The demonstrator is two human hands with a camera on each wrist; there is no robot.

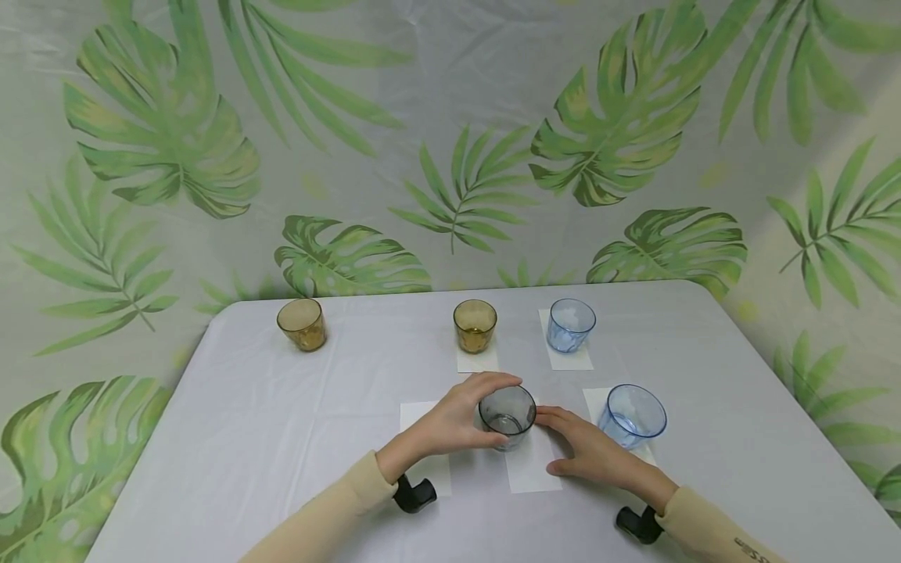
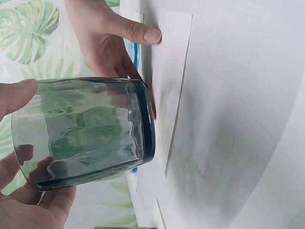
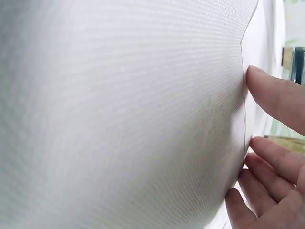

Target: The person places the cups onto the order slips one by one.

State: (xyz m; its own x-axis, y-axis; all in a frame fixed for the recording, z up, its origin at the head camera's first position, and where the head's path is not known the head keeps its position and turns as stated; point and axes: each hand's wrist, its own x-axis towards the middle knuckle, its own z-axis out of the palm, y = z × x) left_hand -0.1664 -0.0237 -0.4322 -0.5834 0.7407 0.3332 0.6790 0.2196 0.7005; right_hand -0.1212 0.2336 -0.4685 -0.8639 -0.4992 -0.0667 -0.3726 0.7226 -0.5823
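My left hand (image 1: 457,418) grips a grey, see-through glass tumbler (image 1: 508,414) round its sides, thumb opposite the fingers. In the left wrist view the tumbler's dark base (image 2: 148,121) hangs a little above the table beside a white paper slip (image 2: 172,62). Just right of the tumbler, my right hand (image 1: 591,450) has its fingers spread and only slightly bent. Its thumb (image 3: 274,93) and fingertips touch the same slip near its edge, as the right wrist view shows. Nothing is held in that hand.
A blue glass (image 1: 633,418) stands on a slip beyond my right hand. Further back are another blue glass (image 1: 572,327) and an amber glass (image 1: 475,328) on slips, and an amber glass (image 1: 303,324) on bare cloth. Another slip (image 1: 417,413) lies partly under my left wrist.
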